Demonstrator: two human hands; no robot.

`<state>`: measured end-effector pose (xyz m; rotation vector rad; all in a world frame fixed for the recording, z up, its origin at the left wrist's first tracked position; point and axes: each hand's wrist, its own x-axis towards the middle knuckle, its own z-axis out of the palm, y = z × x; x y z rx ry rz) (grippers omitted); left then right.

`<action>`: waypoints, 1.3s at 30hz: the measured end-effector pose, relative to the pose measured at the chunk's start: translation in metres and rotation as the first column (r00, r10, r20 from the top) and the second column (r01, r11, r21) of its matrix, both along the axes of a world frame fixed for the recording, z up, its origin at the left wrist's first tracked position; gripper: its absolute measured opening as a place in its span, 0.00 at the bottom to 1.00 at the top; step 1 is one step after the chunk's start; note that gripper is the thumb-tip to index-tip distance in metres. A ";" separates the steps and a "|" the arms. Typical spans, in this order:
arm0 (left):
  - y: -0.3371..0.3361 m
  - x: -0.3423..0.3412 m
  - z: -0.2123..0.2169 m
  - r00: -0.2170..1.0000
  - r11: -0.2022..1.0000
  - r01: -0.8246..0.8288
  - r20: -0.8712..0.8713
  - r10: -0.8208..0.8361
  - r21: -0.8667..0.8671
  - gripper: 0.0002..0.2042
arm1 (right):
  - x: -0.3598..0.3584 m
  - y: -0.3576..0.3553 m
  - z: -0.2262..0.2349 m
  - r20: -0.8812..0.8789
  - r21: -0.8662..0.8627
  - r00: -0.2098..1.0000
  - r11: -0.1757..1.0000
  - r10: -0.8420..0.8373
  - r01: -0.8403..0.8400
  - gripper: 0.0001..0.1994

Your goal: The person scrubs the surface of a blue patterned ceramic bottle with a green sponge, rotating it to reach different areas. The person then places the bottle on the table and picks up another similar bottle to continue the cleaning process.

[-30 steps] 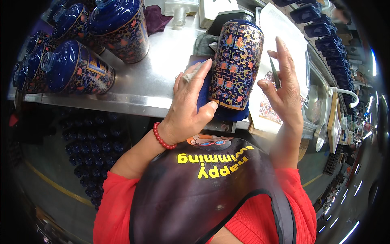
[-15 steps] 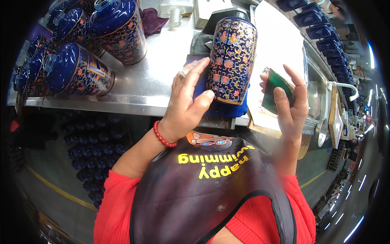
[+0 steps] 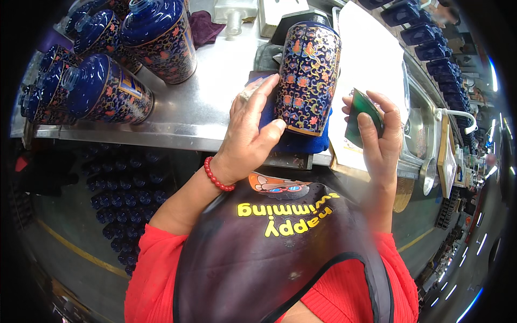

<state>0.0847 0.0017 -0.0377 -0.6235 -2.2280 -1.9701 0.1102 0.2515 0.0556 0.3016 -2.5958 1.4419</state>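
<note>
A dark blue bottle (image 3: 308,81) with a colourful floral pattern lies on a blue cloth (image 3: 304,142), its neck pointing away from me. My left hand (image 3: 245,129) rests along the bottle's left side, fingers stretched out, the fingertips and thumb at its surface. A red bead bracelet (image 3: 213,176) circles that wrist. To the right of the bottle, and apart from it, my right hand (image 3: 381,137) is closed around a flat, dark green, sharp-cornered scraper-like piece (image 3: 355,124), the thumb pressed on its face.
Several similar blue bottles (image 3: 113,91) stand on the metal table (image 3: 177,116) at the left. A purple cloth (image 3: 204,28) and a clear glass bottle (image 3: 233,16) lie farther back. White sheet material (image 3: 366,48) covers the right side, beside a basin (image 3: 417,129).
My right hand has shifted slightly left, and its index finger has bent in toward the green piece. My left hand and the patterned bottle have hardly moved.
</note>
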 end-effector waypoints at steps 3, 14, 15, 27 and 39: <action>0.006 0.002 -0.002 1.000 1.000 -0.002 0.017 0.002 0.012 0.34 | 0.000 0.005 -0.005 -0.017 0.032 0.999 0.999 0.035 -0.034 0.18; 0.004 -0.010 0.017 0.993 0.995 -0.050 -0.108 0.041 -0.081 0.32 | -0.038 0.004 -0.003 -0.184 0.451 0.979 0.892 0.091 0.002 0.26; 0.004 -0.016 0.024 0.981 0.988 -0.083 -0.185 0.058 -0.130 0.29 | -0.043 0.004 -0.001 -0.144 0.438 0.987 0.899 0.072 -0.002 0.26; 0.024 -0.066 0.051 0.889 0.894 -0.248 -0.454 0.057 -0.374 0.27 | -0.071 -0.005 -0.002 -0.124 0.514 0.982 0.855 0.145 -0.062 0.29; 0.021 -0.083 0.049 0.858 0.846 -0.330 -0.507 0.083 -0.419 0.27 | -0.072 -0.001 -0.004 -0.099 0.490 0.985 0.869 0.139 -0.073 0.31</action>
